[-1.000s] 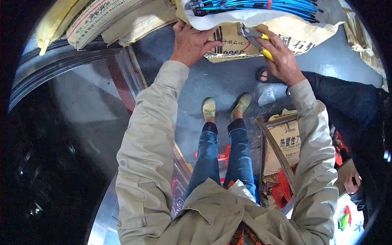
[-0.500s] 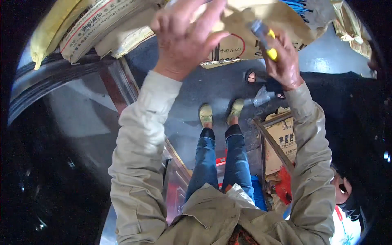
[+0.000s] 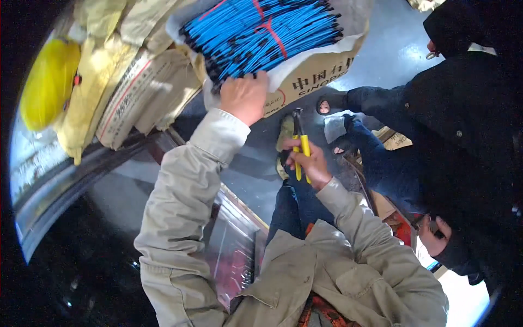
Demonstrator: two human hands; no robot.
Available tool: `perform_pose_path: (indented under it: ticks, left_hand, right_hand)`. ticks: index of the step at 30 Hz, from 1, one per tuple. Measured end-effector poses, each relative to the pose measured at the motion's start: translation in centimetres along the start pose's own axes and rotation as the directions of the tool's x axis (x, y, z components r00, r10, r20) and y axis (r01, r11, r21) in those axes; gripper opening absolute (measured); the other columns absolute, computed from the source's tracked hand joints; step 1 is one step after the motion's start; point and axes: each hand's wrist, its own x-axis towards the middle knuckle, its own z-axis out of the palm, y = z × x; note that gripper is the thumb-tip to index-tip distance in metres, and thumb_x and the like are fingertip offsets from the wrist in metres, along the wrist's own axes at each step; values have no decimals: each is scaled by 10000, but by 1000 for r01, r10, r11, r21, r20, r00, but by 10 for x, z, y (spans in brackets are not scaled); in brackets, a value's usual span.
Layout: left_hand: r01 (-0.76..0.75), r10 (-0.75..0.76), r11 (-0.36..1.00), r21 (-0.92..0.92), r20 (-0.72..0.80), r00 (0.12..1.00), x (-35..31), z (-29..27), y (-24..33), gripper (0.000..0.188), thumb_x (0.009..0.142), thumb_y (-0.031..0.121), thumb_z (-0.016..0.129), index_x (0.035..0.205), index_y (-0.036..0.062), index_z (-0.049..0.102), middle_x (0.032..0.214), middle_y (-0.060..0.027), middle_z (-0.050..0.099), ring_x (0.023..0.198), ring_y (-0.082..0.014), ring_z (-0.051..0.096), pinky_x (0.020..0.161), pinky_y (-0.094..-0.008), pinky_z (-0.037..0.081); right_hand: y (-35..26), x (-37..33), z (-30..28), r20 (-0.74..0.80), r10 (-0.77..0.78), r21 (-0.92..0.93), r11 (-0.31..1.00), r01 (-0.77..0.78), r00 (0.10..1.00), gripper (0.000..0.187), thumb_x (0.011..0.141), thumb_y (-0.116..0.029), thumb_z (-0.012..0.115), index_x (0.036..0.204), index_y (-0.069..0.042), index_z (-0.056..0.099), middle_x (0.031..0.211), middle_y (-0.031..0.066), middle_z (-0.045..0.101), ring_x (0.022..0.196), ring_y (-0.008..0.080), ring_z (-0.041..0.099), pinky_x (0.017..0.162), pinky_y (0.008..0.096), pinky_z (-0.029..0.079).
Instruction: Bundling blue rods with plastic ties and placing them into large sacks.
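Blue rods or cable pieces (image 3: pixel 261 34) with black ends lie bundled with pinkish-red ties in a brown paper sack (image 3: pixel 318 73) at the top of the view. At the near left rim of that sack, my left hand (image 3: pixel 243 98) bends its fingers over the ends of the blue pieces. Its fingertips are hidden, so what it grips does not show. Lower and to the right, my right hand (image 3: pixel 315 163) is wrapped round the yellow handles of a pair of pliers (image 3: pixel 304 147). The dark metal head points up toward the sack, apart from it.
Stacked sacks (image 3: pixel 128 90) and a yellow hard hat (image 3: pixel 50 84) are at the upper left. A person in dark clothing (image 3: pixel 436 125) stands close on my right, a hand (image 3: pixel 435 235) at the lower right. A clear plastic-like panel (image 3: pixel 231 250) lies below my left arm.
My left hand has come down from above onto the sack's rim, and its fingers have closed. My right hand has moved down and left with the pliers. The view has shifted, showing more blue pieces.
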Motion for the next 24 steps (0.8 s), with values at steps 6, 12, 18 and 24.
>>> perform_pose_path:
  ticks: [6, 12, 18, 24]
  left_hand:
    - [57, 4, 968, -244, 244, 970, 17, 1, -8, 203, 685, 157, 568, 836, 28, 525, 722, -160, 579, 670, -391, 560, 559, -466, 421]
    - [378, 252, 449, -809, 521, 815, 14, 22, -37, 362, 714, 155, 591, 1027, -15, 527, 844, -163, 610, 693, -316, 571, 625, -362, 455]
    - [481, 121, 534, -696, 625, 771, 19, 35, -40, 320, 739, 133, 563, 1014, -30, 546, 871, -154, 616, 720, -274, 579, 639, -336, 460]
    - [709, 37, 277, -648, 745, 666, 14, 35, -36, 297, 770, 131, 538, 1000, -57, 552, 887, -161, 612, 740, -263, 584, 643, -325, 463]
  right_hand:
    - [3, 14, 1, 4, 105, 103, 989, -105, 994, 253, 769, -20, 518, 1021, -10, 534, 877, 94, 551, 621, 130, 524, 525, 225, 444]
    - [3, 26, 44, -264, 185, 379, 923, -74, 947, 270, 780, -72, 553, 1041, -13, 523, 859, 87, 539, 635, 126, 522, 537, 226, 451]
    - [-12, 60, 77, -548, 328, 543, 839, 30, 770, 272, 771, -107, 588, 1021, -15, 530, 828, 75, 542, 626, 116, 516, 540, 219, 456]
    - [-17, 80, 117, -721, 272, 523, 817, 244, 637, 285, 740, -139, 634, 979, -17, 537, 801, 67, 542, 617, 109, 507, 538, 216, 450]
